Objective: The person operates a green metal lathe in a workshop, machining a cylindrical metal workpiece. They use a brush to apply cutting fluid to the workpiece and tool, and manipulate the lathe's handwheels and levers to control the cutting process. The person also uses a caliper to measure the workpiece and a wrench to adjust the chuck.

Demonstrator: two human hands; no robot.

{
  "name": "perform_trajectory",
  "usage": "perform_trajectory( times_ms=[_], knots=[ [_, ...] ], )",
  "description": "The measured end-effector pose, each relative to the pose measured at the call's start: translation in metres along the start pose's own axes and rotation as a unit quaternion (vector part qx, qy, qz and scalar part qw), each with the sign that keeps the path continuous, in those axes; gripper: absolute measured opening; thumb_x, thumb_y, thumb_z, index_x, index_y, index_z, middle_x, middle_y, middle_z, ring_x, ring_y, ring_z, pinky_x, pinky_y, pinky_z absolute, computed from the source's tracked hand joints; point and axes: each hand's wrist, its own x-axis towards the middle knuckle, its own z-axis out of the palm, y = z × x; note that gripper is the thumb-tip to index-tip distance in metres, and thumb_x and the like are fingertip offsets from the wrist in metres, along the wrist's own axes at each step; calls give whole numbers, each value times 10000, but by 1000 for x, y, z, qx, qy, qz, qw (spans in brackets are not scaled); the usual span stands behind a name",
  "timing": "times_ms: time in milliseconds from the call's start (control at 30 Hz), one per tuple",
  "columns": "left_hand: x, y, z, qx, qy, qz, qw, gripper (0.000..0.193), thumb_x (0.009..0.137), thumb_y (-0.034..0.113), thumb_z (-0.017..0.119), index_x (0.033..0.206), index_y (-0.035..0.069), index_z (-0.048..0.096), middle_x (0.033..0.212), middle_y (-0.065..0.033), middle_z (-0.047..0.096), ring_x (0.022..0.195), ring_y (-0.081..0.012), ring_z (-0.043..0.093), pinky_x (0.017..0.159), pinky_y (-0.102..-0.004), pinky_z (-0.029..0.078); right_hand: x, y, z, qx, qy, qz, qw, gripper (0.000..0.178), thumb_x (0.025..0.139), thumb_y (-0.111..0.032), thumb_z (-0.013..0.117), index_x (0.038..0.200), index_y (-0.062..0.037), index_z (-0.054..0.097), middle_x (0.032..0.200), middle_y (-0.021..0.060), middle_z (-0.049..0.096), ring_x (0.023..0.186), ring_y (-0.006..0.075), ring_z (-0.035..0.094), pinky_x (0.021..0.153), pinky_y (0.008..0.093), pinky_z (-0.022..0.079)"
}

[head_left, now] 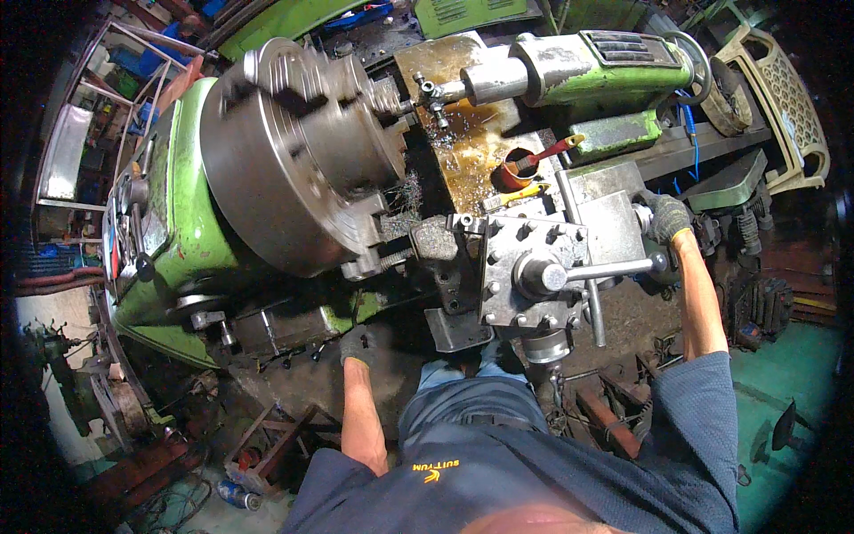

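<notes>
A large lathe chuck [267, 169] is smeared by motion around a round metal workpiece [360, 147]. My right hand [669, 219], in a grey glove, is closed at the crank end of the tool slide [605, 209]; the grip itself is mostly hidden under it. Low by the machine's front, my gloved left hand [356, 345] is closed below the chuck. A thin dark rod [358, 309] rises from it, but what the fingers hold is unclear. Between the hands stands the square tool post [534, 267] with its clamp lever [614, 269]. Its cutting tool [436, 254] points toward the chuck.
Behind the tool post, a red pot [518, 171] with a brush [547, 157] stands among metal chips. The green tailstock [605, 76] extends at the back right. A beige plastic chair [778, 107] is beyond it. Metal frames [276, 440] and a can [240, 495] lie at the lower left.
</notes>
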Motion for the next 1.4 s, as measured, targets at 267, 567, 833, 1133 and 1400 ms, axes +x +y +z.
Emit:
perform_trajectory(
  times_ms=[267,567,833,1133,1400],
  knots=[
    [20,0,-10,61,-34,-11,998,161,854,38,729,799,96,589,710,-40,595,589,-165,588,489,-267,515,-2,1,2,-8,12,-4,1000,579,681,-227,796,1228,-205,606,1045,177,731,980,405,694,826,487,557],
    [40,-4,-21,14,-26,-9,1000,121,852,48,738,840,88,625,780,-41,622,672,-169,620,530,-271,561,-5,-5,-3,19,22,-14,999,535,700,-209,789,1208,-204,621,1054,167,732,982,394,698,827,478,559],
    [32,-2,-19,41,-47,2,998,94,857,56,733,861,77,641,800,-46,632,728,-169,628,540,-266,561,-3,-2,0,11,13,-7,1000,549,697,-190,779,1221,-194,612,1061,182,726,991,400,695,838,476,559],
    [48,-4,-30,36,-45,-7,998,93,859,61,732,849,79,641,787,-35,632,707,-144,617,543,-264,549,-1,-3,-2,7,4,-3,1000,554,696,-190,777,1222,-188,605,1061,186,725,994,409,690,839,484,557],
    [19,-1,-9,37,-30,8,999,86,887,72,677,826,96,622,671,-82,603,548,-200,563,454,-334,440,1,-3,0,13,2,10,1000,532,725,-188,770,1231,-218,610,1060,183,725,997,407,689,835,484,554]
  ],
)
